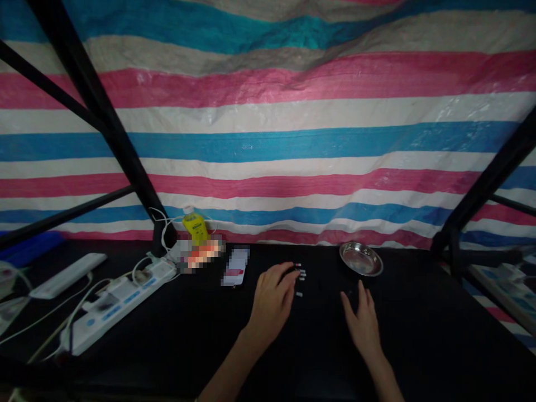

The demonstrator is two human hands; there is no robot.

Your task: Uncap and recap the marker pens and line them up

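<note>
Pieces of what looks like bright metal, small and short, [302,274] lie in a loose cluster on the table, right at the thumb and index tips of the left hand [272,296] and just to their right. As far as I can make out on my feed, their long axes run mostly sideways across the table. One lone piece [299,294] sits apart from the others, nearer to me, beside the left thumb. Of the two hands, the left is clearly the closer; I see the right hand [365,321] well off to the other side, just short of a shallow dish [360,258].

I read the left grip as half curled, with a gap between index and thumb; whether the tips have hold of a piece, I cannot tell. The right one I see spread, thumb well away from the fingers, with nothing in it that I can make out.

The dish is round, shiny metal with a rolled-looking rim. Under everything I have a dark, matte table [318,346]; behind it hangs a creased, glossy sheet [293,137] striped pink, blue and white.
</note>
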